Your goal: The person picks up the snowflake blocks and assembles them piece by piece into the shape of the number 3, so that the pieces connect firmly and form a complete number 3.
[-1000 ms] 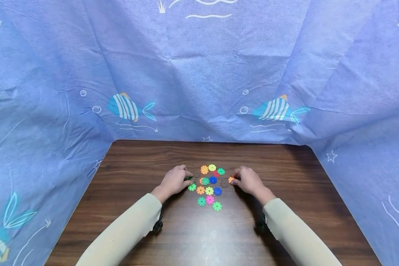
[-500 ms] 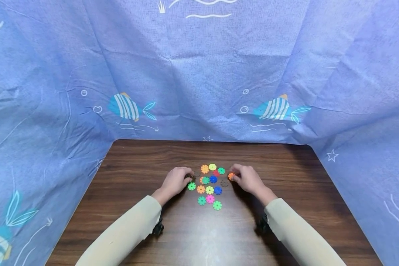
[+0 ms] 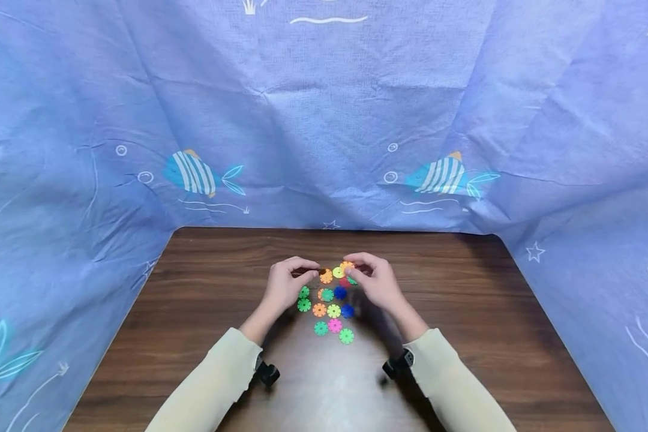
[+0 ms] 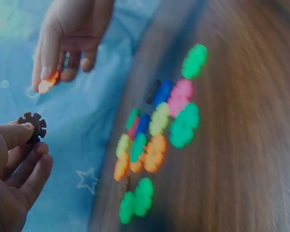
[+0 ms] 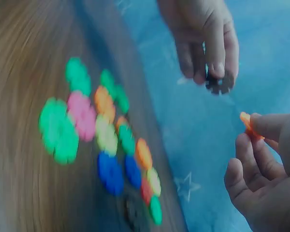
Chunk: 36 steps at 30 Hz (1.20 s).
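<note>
My left hand (image 3: pixel 287 282) pinches a dark brown notched disc (image 4: pixel 34 127) between thumb and fingers, raised above the table. Facing it, my right hand (image 3: pixel 375 281) pinches an orange notched disc (image 3: pixel 347 266) by its edge. The two discs are apart, with a short gap between them. Below lie several flat notched discs, among them a pink disc (image 3: pixel 335 325), a blue disc (image 3: pixel 348 310), a yellow disc (image 3: pixel 333 311) and a green disc (image 3: pixel 346 336). A green disc (image 3: pixel 327 294) partly covers an orange one. In both wrist views the discs on the table are blurred.
The discs lie in a loose cluster on a dark wood-grain table (image 3: pixel 464 336). A blue cloth (image 3: pixel 324 120) with printed fish hangs behind the table and along both sides. Each wrist wears a black camera, such as the left wrist camera (image 3: pixel 267 373).
Both hands have lifted from the table's discs and come closer together. The right hand has carried its orange disc leftward and up; the left hand has brought a dark brown disc up.
</note>
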Available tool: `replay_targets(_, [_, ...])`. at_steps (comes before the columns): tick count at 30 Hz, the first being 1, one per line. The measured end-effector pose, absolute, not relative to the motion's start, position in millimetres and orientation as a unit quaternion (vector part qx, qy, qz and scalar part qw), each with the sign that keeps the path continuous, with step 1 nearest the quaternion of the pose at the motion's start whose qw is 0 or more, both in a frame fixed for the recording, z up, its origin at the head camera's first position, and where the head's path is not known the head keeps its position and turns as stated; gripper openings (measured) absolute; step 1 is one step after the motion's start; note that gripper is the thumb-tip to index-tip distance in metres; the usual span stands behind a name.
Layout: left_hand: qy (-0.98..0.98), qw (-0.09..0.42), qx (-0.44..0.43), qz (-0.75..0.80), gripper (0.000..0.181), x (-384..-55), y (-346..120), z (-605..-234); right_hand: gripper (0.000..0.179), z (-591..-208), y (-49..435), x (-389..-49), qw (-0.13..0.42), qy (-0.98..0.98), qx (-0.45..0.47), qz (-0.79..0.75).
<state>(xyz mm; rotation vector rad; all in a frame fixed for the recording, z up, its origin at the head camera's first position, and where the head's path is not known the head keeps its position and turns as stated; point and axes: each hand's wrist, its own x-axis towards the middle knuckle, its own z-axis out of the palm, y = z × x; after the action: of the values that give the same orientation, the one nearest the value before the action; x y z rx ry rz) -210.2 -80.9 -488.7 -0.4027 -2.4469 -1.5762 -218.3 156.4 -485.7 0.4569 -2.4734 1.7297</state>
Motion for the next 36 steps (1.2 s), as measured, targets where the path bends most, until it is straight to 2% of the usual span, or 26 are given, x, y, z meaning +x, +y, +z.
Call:
replay_targets(6, [-0.801, 0.111, -0.146, -0.57, 0.011, -197.3, -75.5, -484.7, 0.022, -484.4, 139.8, -205.3, 0.069, -0.739, 0.138, 0.656])
replay_targets(13, [-0.782, 0.145, -0.175, -0.581, 0.01, -192.5, -70.9, -483.2, 0.032, -485.6, 137.0, -199.4, 0.035, -0.678, 0.127, 0.723])
replay_targets(18, [-0.768, 0.174, -0.18, -0.59, 0.012, -197.0, -71.3, -481.7, 0.038, -481.3, 140.5, -199.6, 0.029, -0.703, 0.151, 0.694])
replay_targets(31, [-0.784, 0.147, -0.158, -0.583, 0.012, -190.6, -70.1, -471.8, 0.033, -479.4, 148.3, -203.4, 0.009, -0.752, 0.209, 0.625])
replay_targets(36, [-0.781, 0.161, -0.18, -0.576, 0.011, -195.2, -73.4, -481.6, 0.031, -485.8, 147.5, -207.5, -0.011, -0.739, 0.242, 0.629])
